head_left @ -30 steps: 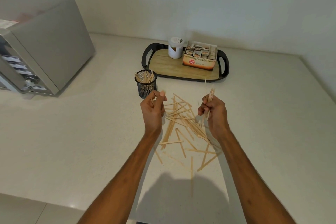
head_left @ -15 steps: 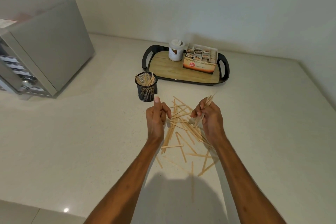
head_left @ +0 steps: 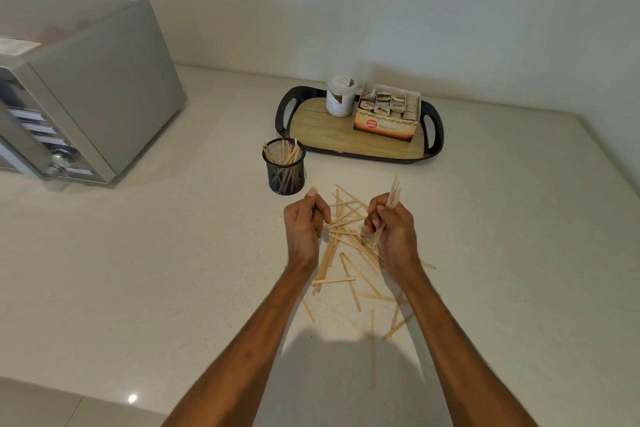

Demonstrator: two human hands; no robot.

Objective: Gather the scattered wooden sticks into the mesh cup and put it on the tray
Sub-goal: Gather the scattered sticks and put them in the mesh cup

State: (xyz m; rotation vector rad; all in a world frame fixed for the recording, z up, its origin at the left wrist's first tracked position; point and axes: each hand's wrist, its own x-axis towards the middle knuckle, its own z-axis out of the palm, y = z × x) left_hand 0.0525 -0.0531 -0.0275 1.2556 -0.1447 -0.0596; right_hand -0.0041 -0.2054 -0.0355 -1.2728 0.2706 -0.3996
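Observation:
Several thin wooden sticks [head_left: 346, 263] lie scattered on the pale counter between my hands and toward me. A black mesh cup [head_left: 284, 172] stands upright just beyond my left hand, with several sticks in it. My right hand [head_left: 393, 229] is closed around a small bundle of sticks that pokes up past my fingers. My left hand [head_left: 306, 220] hovers over the left edge of the pile, fingers curled with thumb up, nothing visible in it. The tray [head_left: 346, 140], black-rimmed with a wood-look floor, sits behind the cup to the right.
On the tray stand a white jar [head_left: 341, 96] and an open box of tea bags [head_left: 388, 113]. A silver microwave [head_left: 79, 94] fills the left of the counter. A wall runs along the back, and the counter's front edge is at lower left.
Both hands have dropped lower toward the pile. My right hand still holds its bundle of sticks, now tilted differently. The cup and tray have not moved.

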